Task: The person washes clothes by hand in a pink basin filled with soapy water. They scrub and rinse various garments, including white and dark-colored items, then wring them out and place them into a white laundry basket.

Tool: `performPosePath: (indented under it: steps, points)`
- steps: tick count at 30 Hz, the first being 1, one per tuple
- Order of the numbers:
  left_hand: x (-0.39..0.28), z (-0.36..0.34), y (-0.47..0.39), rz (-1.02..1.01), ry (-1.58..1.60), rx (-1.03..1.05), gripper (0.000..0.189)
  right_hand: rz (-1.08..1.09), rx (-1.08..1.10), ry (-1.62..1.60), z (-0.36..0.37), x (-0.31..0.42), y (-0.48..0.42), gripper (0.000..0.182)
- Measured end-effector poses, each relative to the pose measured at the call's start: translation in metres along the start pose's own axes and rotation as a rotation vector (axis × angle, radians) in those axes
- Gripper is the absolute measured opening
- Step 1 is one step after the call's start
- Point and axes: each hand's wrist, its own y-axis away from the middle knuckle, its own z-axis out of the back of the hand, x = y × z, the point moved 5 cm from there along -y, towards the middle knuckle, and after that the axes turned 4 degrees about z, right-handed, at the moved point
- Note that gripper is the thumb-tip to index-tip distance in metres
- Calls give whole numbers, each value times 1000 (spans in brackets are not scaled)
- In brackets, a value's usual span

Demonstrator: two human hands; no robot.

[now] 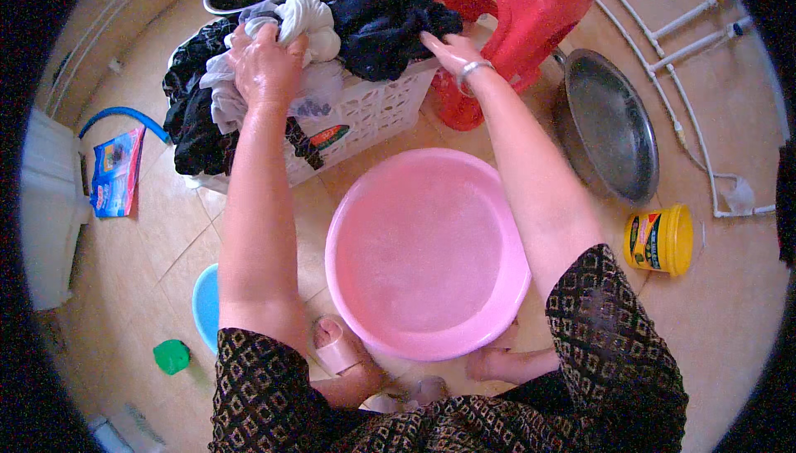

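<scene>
A white plastic laundry basket [373,108] heaped with clothes stands beyond a pink basin [429,248] on the tiled floor. My left hand [267,67] lies on white and pale grey cloth [227,95] on the heap, its fingers bent into the fabric; how firmly it grips is hard to tell. A twisted white cloth [306,21] is beside its fingertips. My right hand [457,55], with a silver bracelet at the wrist, reaches to the edge of a black garment [379,15]; some fingers are hidden beneath it. Black patterned clothes [202,123] hang over the basket's left end.
A red plastic stool [528,11] is behind my right hand. At the right are a metal basin [612,123] and a yellow bucket [659,240]. A blue basin [206,307], green object [171,356], blue hose [124,112] and detergent packet [118,173] lie left. White pipes [668,67] run along the right.
</scene>
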Motion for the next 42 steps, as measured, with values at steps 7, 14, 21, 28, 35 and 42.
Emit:
performPosePath:
  steps: [7,14,21,28,35,42]
  points:
    - [1,42,38,-213,409,-102,39,-62,30,91,-2,-100,201,21]
    - [112,-6,206,360,231,343,30,-529,-205,135,20,-154,339,32]
    - [109,4,305,679,329,701,42,-751,-381,-82,-26,-236,419,48]
    - [47,14,317,898,760,1035,41,-753,-350,59,21,-286,417,50]
    - [3,66,281,775,1093,784,34,-917,-200,-32,-31,-308,387,41]
    - [-73,81,281,701,1024,767,30,-914,19,139,-33,-391,407,47]
